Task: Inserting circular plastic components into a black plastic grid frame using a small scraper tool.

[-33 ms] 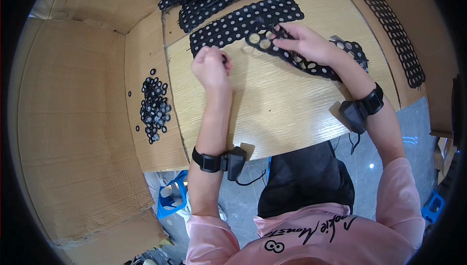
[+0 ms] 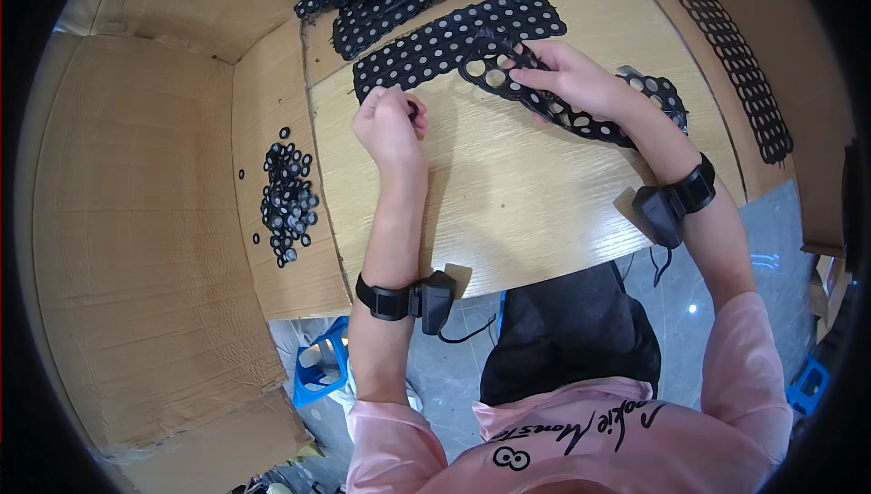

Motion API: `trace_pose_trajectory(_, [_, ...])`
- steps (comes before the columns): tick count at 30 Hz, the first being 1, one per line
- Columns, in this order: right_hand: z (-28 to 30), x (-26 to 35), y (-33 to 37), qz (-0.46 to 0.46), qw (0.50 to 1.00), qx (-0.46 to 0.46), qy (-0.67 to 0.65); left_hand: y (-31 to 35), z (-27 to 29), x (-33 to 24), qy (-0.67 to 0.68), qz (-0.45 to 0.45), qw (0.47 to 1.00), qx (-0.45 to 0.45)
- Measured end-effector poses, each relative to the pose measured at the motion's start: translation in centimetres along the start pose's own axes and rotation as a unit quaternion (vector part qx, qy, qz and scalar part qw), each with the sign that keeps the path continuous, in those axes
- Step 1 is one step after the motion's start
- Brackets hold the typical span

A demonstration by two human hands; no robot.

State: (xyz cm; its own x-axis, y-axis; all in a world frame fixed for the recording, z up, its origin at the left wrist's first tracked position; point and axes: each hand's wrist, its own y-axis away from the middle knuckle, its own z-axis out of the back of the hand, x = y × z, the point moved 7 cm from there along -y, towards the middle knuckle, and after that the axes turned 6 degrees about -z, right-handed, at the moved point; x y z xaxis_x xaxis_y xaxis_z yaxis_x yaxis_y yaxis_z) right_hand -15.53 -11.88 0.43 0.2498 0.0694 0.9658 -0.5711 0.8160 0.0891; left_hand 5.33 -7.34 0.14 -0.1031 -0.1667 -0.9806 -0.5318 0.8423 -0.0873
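Black, round-holed strip (image 2: 594,127) stretches over pale wooden tabletop (image 2: 517,199), pinched in person's right hand (image 2: 576,81); left hand (image 2: 390,122) clenches small black piece (image 2: 414,111), shape unclear, near flat, white-dotted black sheet (image 2: 458,38).

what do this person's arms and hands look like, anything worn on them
The left hand and right hand are bare, with no gloves. Short pink sleeves cover the upper arms. Each forearm wears a black strap: the left strap carries a chunky black box, the right strap a similar one, each with a thin dark cable.
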Motion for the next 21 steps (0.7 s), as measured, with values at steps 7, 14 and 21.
trace_pose_trajectory(7, [-0.2, -0.7, -0.2, -0.024, 0.997, -0.005, -0.075, 2.0, -4.7, 1.6, 0.163, 0.165, 0.938, 0.260])
trace_pose_trajectory(14, [-0.5, 0.3, 0.8, -0.050, 0.987, 0.065, -0.140, 3.1, -5.8, 0.9, 0.097, 0.130, 0.943, 0.291])
trace_pose_trajectory(21, [-0.8, 0.6, 0.5, 0.003, 0.991, 0.080, -0.104, 3.5, -5.8, 1.6, -0.065, 0.045, 0.932, 0.354])
